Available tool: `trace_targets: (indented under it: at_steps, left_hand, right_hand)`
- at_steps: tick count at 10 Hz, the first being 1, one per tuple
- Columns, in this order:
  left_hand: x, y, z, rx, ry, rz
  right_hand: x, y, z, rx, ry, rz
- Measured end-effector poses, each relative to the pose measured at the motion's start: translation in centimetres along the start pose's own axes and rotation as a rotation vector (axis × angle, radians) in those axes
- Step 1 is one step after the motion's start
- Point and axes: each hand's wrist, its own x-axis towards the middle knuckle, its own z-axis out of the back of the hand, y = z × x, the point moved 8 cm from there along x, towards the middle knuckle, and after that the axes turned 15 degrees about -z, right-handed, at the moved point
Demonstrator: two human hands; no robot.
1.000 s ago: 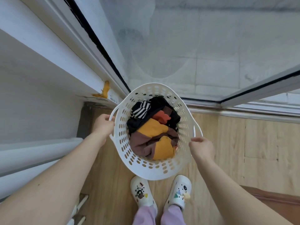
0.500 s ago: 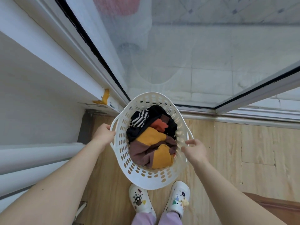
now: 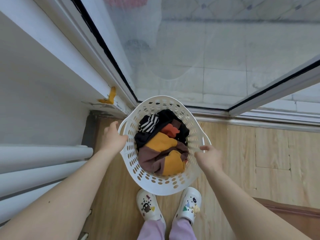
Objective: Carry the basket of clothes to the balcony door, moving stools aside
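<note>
Head view, setting: A person stands on a wood-plank floor point(image 3: 242, 153) at the sill of a sliding balcony door point(image 3: 190, 58), its glass panel shut across the tiled balcony beyond.
Head view, basket: A white perforated laundry basket point(image 3: 161, 182) sits at the floor's far edge, its far rim touching or nearly touching the door track point(image 3: 216, 112), in the corner where the door frame meets the left wall.
Head view, clothes: Folded and bundled clothes point(image 3: 161, 146) in black, striped, orange, mustard and brown fill the basket's well.
Head view, left hand: The left hand point(image 3: 112, 137) is loosened, fingers spread, lying against the basket's left handle and rim without closing round it.
Head view, right hand: The right hand point(image 3: 210, 156) is likewise slack, fingertips just touching the right handle, nothing gripped.
Head view, feet: White clogs point(image 3: 149, 206) with charms stand just behind the basket's near rim.
Head view, left side: White radiator pipes point(image 3: 43, 153) run along the left wall; an orange clip point(image 3: 110, 97) hangs on the door frame.
Head view, stools: None can be seen here.
Step in hand: Judged from the slack hands and the basket's place, the set-down at the door looks to be finishing.
Next move: Probably drawing both hands clear and straightening up; if the door is to be opened, the basket stands close to its track and may need shifting.
</note>
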Motion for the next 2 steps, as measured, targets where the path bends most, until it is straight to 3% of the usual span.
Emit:
trace_targets:
  at_steps: [2]
  left_hand:
    - [-2.2, -5.6, 2.5, 0.256, 0.026, -0.313]
  right_hand:
    - [-2.6, 2.0, 2.9, -0.077, -0.092, 0.124]
